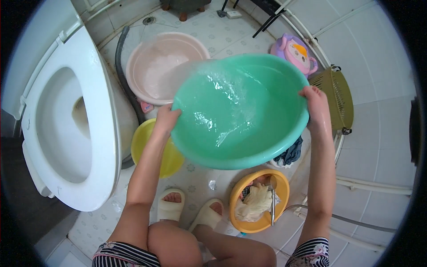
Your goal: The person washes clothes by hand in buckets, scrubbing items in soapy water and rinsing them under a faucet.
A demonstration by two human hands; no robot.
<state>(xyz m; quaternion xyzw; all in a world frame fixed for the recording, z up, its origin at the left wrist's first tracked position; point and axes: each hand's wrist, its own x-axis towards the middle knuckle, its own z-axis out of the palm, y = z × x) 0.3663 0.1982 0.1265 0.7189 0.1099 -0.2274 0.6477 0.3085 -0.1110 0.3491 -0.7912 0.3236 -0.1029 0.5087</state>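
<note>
head view: a toilet (98, 178) stands at the left edge of the tiled floor (229, 38). above mid-floor, left hand (167, 119) and right hand (317, 107) lift a green basin (222, 162), fingers (312, 91) gripping opposite sides, water (231, 104) splashing inside. a pale pink basin (141, 53) sits toward the far edge; an orange basin (253, 228) holds pale cloth (255, 205) and a showerhead (272, 204).

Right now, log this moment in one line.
left hand: grips green basin rim; right hand: grips opposite side; green basin: held off floor, water inside; pink basin: on floor beyond left hand
</note>
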